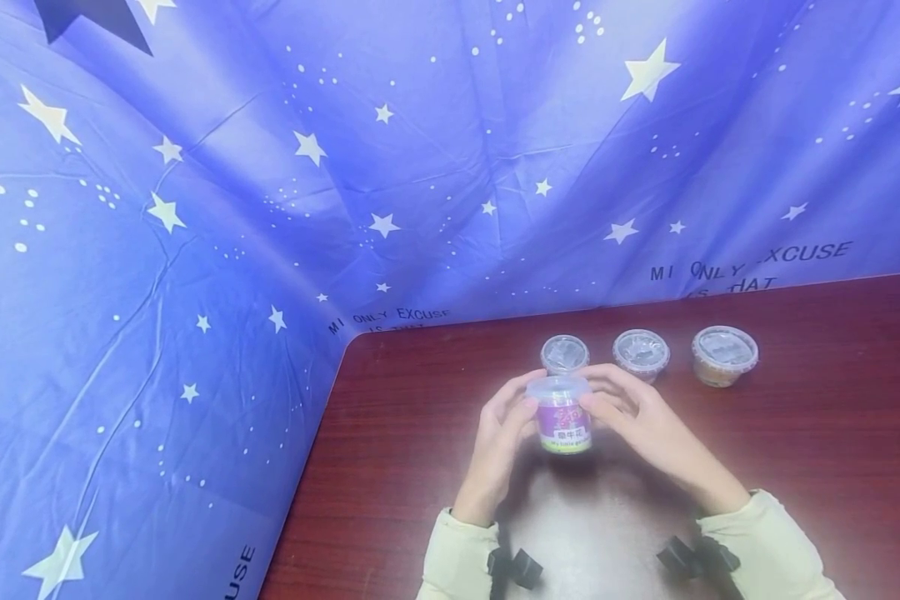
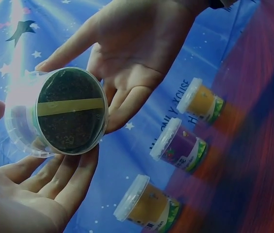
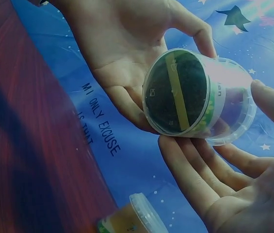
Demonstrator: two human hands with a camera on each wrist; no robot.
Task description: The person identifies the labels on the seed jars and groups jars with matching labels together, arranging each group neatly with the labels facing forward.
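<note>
Both hands hold a small clear plastic cup [image 1: 565,427] with a pale lid and a purple, white and green label. In the head view it is upright, above the table. My left hand [image 1: 497,429] grips its left side, thumb toward the front. My right hand [image 1: 648,421] grips the right side, thumb and fingers near the lid. Through the cup's base [image 2: 71,128] in the left wrist view, dark crumbly contents show, crossed by a yellow strip [image 3: 176,92] that the right wrist view also catches.
Behind the hands, three similar lidded cups stand in a row: a left one [image 1: 565,353], a middle one [image 1: 641,352] and a right one [image 1: 724,354]. They are on a dark red wooden table [image 1: 832,433]. A blue star-patterned cloth [image 1: 450,150] hangs along the back and left edges.
</note>
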